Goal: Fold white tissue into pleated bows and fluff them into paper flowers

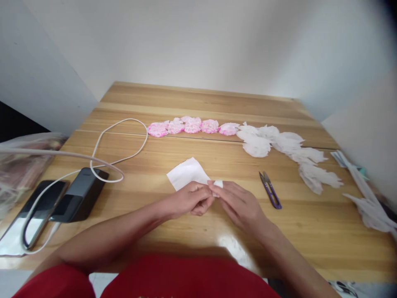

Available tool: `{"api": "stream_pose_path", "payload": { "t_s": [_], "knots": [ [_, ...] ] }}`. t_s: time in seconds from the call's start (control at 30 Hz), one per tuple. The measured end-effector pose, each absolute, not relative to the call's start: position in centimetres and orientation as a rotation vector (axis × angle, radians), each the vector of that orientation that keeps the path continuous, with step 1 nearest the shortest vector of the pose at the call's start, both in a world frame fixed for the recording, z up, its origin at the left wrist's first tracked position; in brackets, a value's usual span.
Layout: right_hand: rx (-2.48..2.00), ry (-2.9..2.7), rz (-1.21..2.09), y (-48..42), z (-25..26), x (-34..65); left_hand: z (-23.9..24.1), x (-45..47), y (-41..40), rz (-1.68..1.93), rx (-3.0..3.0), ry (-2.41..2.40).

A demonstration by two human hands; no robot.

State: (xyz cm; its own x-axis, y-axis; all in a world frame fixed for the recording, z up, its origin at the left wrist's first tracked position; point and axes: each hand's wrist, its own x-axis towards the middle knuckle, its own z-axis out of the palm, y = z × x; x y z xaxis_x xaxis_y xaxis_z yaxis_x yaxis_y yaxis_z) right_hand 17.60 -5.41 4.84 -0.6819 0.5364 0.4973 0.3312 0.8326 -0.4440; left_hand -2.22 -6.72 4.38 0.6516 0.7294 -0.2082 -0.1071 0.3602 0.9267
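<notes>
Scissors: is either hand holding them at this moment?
No; the scissors lie on the table apart from the right hand, which with the left hand pinches the white paper.

The wooden tabletop carries a white paper sheet at its middle, purple snips to its right, pink paper flowers toward the far edge — white paper flowers curving rightward — and a black power bank near the left edge.

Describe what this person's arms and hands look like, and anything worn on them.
The left hand and right hand are bare: no gloves, rings or watch show. Both forearms are uncovered. What looks like a red short sleeve begins at the left upper arm, matching the red shirt along the bottom edge.
</notes>
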Motion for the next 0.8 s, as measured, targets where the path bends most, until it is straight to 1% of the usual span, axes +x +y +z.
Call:
{"api": "stream_pose_path", "payload": {
  "t_s": [0.07,0.13,0.17,0.2,0.27,0.3,0.33,0.37,0.4,0.5,0.53,0.6,0.63,0.7,0.73,0.8],
  "knots": [
    [-0.651,-2.396,0.248,-5.3,4.2,17.6,4.1,-2.4,-6.4,0.577,1.107,0.710],
    [-0.757,-2.373,0.238,-5.4,4.1,17.9,3.8,-2.8,-6.0,0.596,1.306,0.775],
    [-0.840,-2.344,0.320,-5.6,4.2,18.1,3.7,-2.9,-5.8,0.624,1.462,0.835],
    [-0.929,-2.306,0.470,-5.9,4.5,18.4,3.5,-3.0,-5.6,0.655,1.631,0.910],
    [-1.017,-2.188,0.922,-6.4,5.4,18.8,3.4,-3.1,-5.4,0.696,1.909,1.039],
    [-0.974,-2.109,1.113,-6.6,5.9,18.9,3.4,-3.1,-5.4,0.688,1.978,1.062],
    [-0.922,-2.039,1.219,-6.7,6.3,19.0,3.4,-3.0,-5.5,0.663,1.987,1.046],
    [-0.876,-2.001,1.237,-6.7,6.7,19.1,3.6,-2.8,-5.8,0.628,1.945,0.994],
    [-0.837,-2.004,1.168,-6.7,6.9,19.1,3.9,-2.7,-6.0,0.586,1.870,0.912],
    [-0.754,-2.251,0.739,-6.2,6.6,18.6,4.9,-2.7,-6.8,0.487,1.613,0.689],
    [-0.691,-2.340,0.597,-6.0,6.2,18.3,5.3,-2.8,-6.8,0.480,1.559,0.668],
    [-0.625,-2.459,0.416,-5.9,5.1,18.0,5.7,-3.3,-6.6,0.515,1.511,0.698],
    [-0.615,-2.484,0.399,-5.9,4.6,17.9,5.7,-3.6,-6.4,0.546,1.513,0.735],
    [-0.758,-2.406,0.420,-6.3,4.0,17.9,5.5,-4.1,-5.7,0.601,1.562,0.837],
    [-0.857,-2.330,0.488,-6.6,3.9,18.0,5.3,-4.2,-5.4,0.612,1.605,0.901],
    [-1.029,-2.119,0.733,-7.2,4.3,18.2,4.9,-4.1,-5.0,0.598,1.713,1.026]
  ]
}}
